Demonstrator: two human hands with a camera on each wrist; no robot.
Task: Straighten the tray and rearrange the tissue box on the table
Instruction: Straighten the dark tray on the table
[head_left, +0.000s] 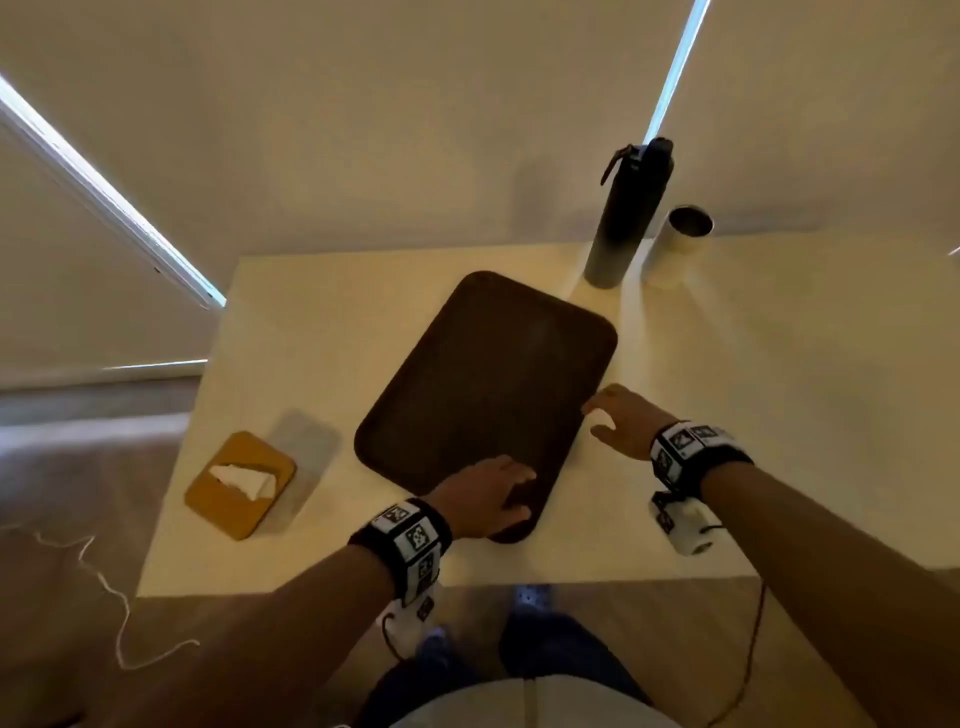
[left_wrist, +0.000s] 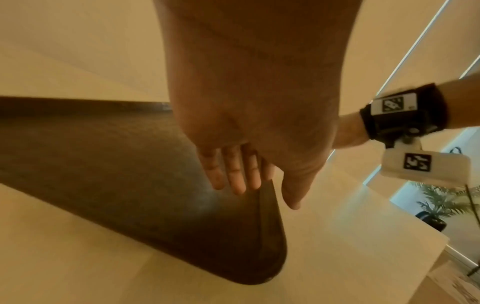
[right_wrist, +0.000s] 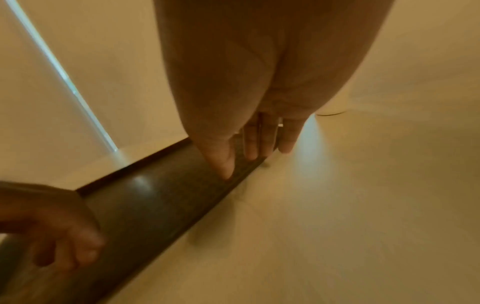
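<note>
We are on the 1st step, squaring up the tray (head_left: 485, 395), which lies skewed across the middle of the table (head_left: 779, 415), its long sides running diagonally to the table's edges. Our left hand (head_left: 485, 499) rests on the tray's near corner, fingers straight and close together, pressing flat on the surface with the thumb just off the rim. Our right hand (head_left: 621, 418) sits at the tray's right long edge, fingers extended and loosely spread, tips touching the rim; neither hand is curled around anything.

The tissue box (head_left: 240, 484) sits untouched near the table's left edge, also at an angle, well apart from the tray.

Next, we judge, the 2 hands should turn the tray until its sides run parallel to the table's edges, sliding rather than lifting. The bottle (head_left: 626, 213) and cup (head_left: 675, 244) stand near the far edge, close to the tray's far corner, so the swing needs care there.
</note>
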